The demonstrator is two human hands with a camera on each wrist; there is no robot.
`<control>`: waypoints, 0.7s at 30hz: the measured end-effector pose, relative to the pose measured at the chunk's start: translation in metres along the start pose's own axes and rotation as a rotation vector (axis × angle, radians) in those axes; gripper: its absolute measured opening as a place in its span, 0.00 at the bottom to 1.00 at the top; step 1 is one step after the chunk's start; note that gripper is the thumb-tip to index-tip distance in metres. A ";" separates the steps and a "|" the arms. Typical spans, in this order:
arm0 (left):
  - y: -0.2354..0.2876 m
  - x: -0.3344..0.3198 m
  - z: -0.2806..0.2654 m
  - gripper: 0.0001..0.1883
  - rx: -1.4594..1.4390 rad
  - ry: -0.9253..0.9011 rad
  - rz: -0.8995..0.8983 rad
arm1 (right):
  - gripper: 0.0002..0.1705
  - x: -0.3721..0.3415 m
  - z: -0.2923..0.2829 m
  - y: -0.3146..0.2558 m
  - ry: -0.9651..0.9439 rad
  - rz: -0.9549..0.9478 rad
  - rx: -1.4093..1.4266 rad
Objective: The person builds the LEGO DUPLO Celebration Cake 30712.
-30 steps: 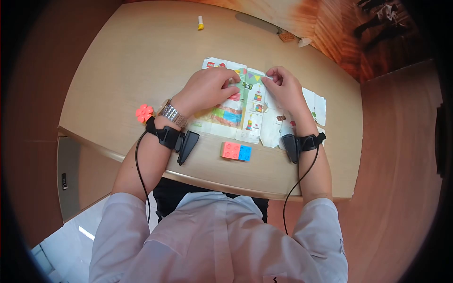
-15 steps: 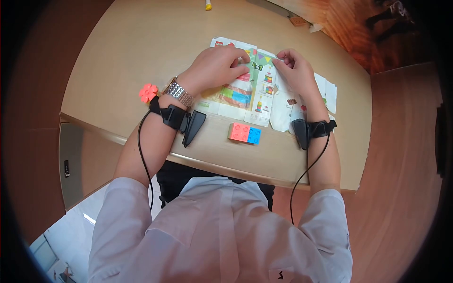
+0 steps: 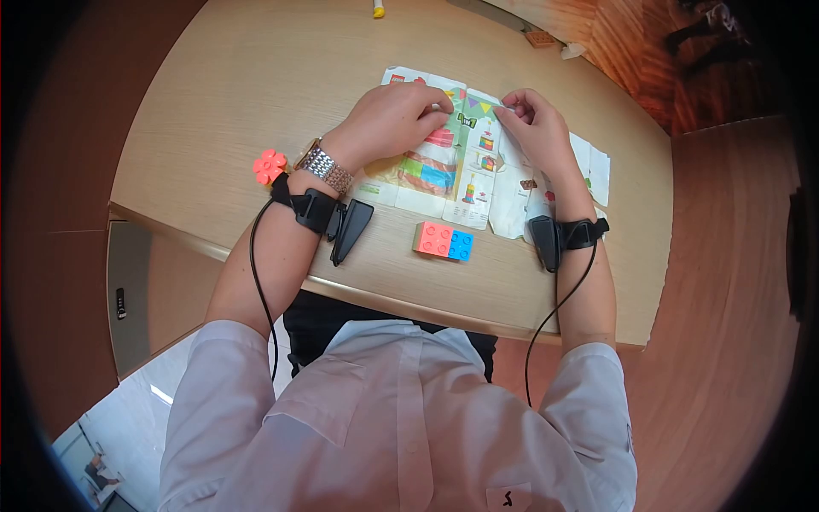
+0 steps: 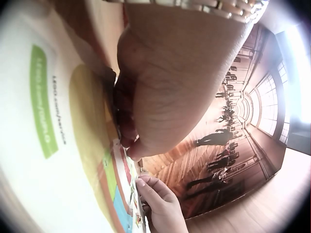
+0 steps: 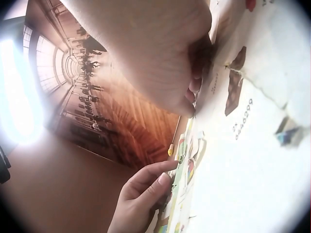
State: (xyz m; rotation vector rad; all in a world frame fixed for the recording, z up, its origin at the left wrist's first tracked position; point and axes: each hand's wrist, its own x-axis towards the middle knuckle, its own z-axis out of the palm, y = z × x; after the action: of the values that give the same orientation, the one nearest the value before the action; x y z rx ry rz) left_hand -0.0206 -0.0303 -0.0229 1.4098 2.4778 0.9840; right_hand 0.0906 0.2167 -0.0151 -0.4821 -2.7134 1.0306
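Note:
A creased, unfolded LEGO instruction sheet lies on the table with its printed side up, showing a layered cake and small models. My left hand, below a metal watch, rests over its upper left part, fingers loosely bent and fingertips right at the paper. At the upper edge, right of the middle, my right hand pinches the sheet between thumb and fingers. The left wrist view shows that right hand at the paper's far edge. Nearer my body sit a pink brick and a blue brick, side by side.
A pink flower piece lies left of my left wrist. Along the far side are a white and yellow piece, a brown brick and a white piece. The table's front edge runs before my body.
The head view has shifted, so the table and sheet appear higher and further right. My left thumb has drawn in toward the index finger. The right hand keeps its place at the sheet's edge.

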 end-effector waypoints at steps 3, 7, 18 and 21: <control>0.000 -0.001 0.000 0.15 -0.009 0.013 0.005 | 0.15 0.001 0.001 0.002 0.004 -0.011 -0.003; 0.003 -0.001 -0.003 0.15 -0.030 -0.017 -0.018 | 0.15 0.001 0.001 0.003 0.005 -0.018 -0.008; 0.004 -0.002 -0.004 0.15 -0.047 -0.007 -0.011 | 0.15 -0.001 0.002 0.002 0.013 -0.006 0.006; 0.004 -0.002 -0.004 0.15 -0.039 -0.009 -0.016 | 0.15 0.001 0.004 0.010 0.015 -0.019 0.026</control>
State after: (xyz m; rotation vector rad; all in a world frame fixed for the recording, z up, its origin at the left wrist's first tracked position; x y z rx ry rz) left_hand -0.0181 -0.0325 -0.0177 1.3776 2.4458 1.0154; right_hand 0.0908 0.2212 -0.0249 -0.4569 -2.6831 1.0522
